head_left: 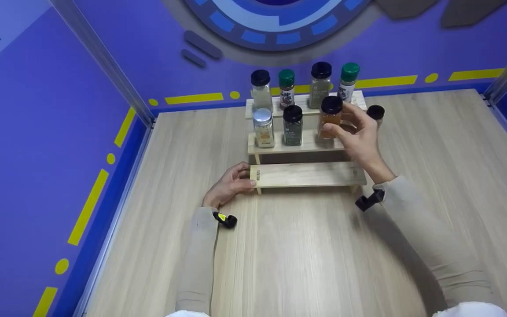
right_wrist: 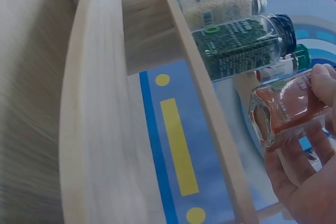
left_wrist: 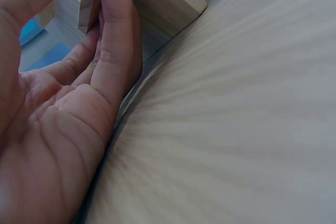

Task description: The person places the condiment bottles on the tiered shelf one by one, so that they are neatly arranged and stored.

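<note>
My right hand [head_left: 361, 136] pinches a spice jar [head_left: 331, 115] of orange-red powder with a black cap, thumb on one side and fingers on the other. In the right wrist view the jar [right_wrist: 286, 106] is tilted in the picture, its base apart from the middle shelf edge [right_wrist: 210, 114]. My left hand [head_left: 229, 184] grips the left end of the lowest step of a wooden tiered rack [head_left: 308, 175]. The left wrist view shows thumb and fingers at that wooden end [left_wrist: 89, 6]. On the middle step stand a silver-capped jar [head_left: 264, 128] and a black-capped jar of green herbs [head_left: 293, 126].
The top step holds a black-capped jar [head_left: 261, 90], a green-capped jar [head_left: 286, 89], a taller black-capped jar [head_left: 320, 86] and another green-capped jar [head_left: 348, 82]. Another black-capped jar [head_left: 375, 113] stands right of the rack, partly behind my right hand. A blue wall [head_left: 148, 53] rises behind.
</note>
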Available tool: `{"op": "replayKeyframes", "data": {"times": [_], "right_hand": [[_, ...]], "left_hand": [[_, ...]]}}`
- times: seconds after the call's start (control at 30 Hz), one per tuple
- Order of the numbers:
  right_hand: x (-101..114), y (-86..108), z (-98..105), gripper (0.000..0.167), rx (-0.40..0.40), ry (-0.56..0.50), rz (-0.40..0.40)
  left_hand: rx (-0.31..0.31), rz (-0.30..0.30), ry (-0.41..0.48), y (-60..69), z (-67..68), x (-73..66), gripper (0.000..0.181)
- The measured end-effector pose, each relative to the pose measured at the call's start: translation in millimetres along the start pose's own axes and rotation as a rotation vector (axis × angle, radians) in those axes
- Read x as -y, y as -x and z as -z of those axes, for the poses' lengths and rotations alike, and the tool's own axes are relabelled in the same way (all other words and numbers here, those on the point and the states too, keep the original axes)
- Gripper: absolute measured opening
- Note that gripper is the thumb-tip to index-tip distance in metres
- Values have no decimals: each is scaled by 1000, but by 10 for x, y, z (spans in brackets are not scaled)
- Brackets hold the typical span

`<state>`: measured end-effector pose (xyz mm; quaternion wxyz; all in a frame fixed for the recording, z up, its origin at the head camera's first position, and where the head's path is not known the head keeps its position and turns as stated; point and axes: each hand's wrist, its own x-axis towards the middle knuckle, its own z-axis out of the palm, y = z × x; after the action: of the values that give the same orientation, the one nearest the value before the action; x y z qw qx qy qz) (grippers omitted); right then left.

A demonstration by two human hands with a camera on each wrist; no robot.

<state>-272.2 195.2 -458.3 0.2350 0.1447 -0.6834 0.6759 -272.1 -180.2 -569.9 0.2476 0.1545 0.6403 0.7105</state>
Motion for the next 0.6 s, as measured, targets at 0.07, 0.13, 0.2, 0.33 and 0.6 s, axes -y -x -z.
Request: {"op": "replayKeyframes", "data": {"times": [0.07, 0.13, 0.2, 0.33, 0.6], "right_hand": [[-37, 5, -15, 57, -1, -6, -23], [-72, 10, -27, 57, -2, -6, -40], [-106, 22, -36, 57, 2, -1, -48], [-166, 44, -49, 58, 12, 12, -45], [-232, 63, -78, 62, 9, 0, -45]], "left_hand": [[-1, -2, -5, 5, -2, -3, 45], [-4, -7, -12, 8, -2, -2, 46], [-7, -13, -18, 12, -2, -3, 46], [-4, -18, -21, 10, 1, -6, 46], [-4, -17, -14, 14, 0, -6, 44]]}}
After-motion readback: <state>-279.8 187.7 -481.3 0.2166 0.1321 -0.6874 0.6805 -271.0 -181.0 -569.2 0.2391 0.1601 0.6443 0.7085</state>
